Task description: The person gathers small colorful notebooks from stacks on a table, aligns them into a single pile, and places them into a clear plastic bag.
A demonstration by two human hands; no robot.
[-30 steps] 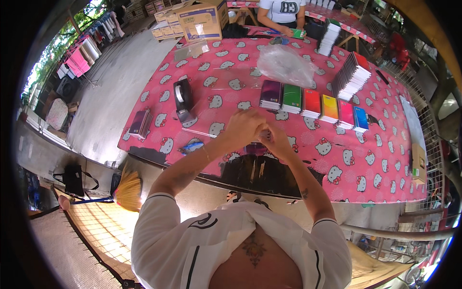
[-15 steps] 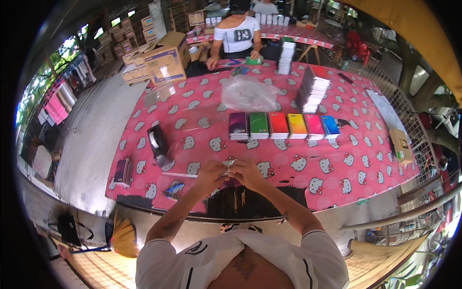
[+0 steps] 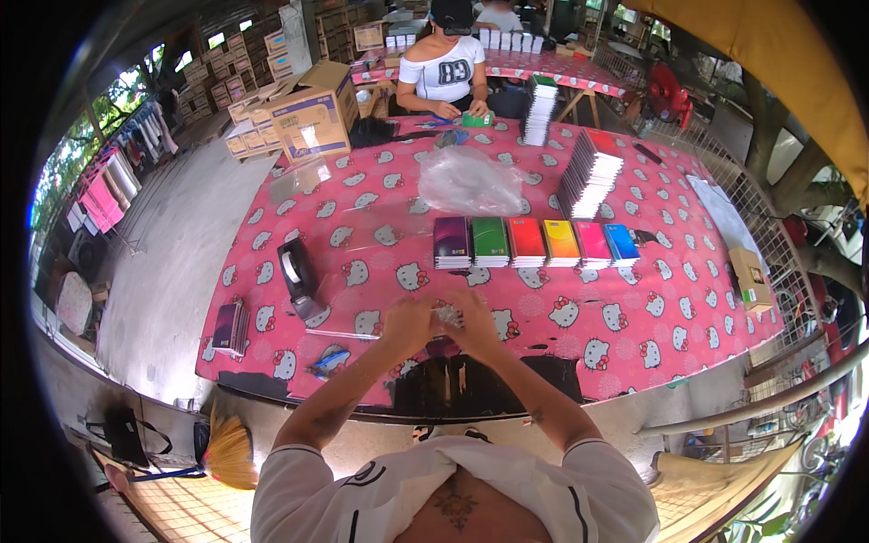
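Observation:
Near the table's front edge, my left hand [image 3: 409,323] and my right hand [image 3: 472,323] are close together with bent fingers, both closed on crumpled clear plastic wrap [image 3: 448,315]. Just below the wrap shows a dark purple surface [image 3: 442,347], mostly covered by my hands; its kind cannot be made out. Beyond my hands a row of notebook piles runs left to right: purple [image 3: 451,240], green [image 3: 490,240], red [image 3: 526,240], yellow [image 3: 560,240], pink [image 3: 593,242] and blue [image 3: 621,242]. Left of my hands stands a black tape dispenser [image 3: 297,273].
A small purple notebook stack [image 3: 232,328] and a blue item [image 3: 328,360] lie at left. Loose plastic [image 3: 471,179], tall notebook stacks [image 3: 588,172] and an open carton [image 3: 312,122] are farther back. Across the table, a co-worker handles a green notebook [image 3: 477,119].
My hands have shifted slightly, with the right one moving a little outward and the crumpled plastic showing more between them. The co-worker's hands have come closer together at the green notebook.

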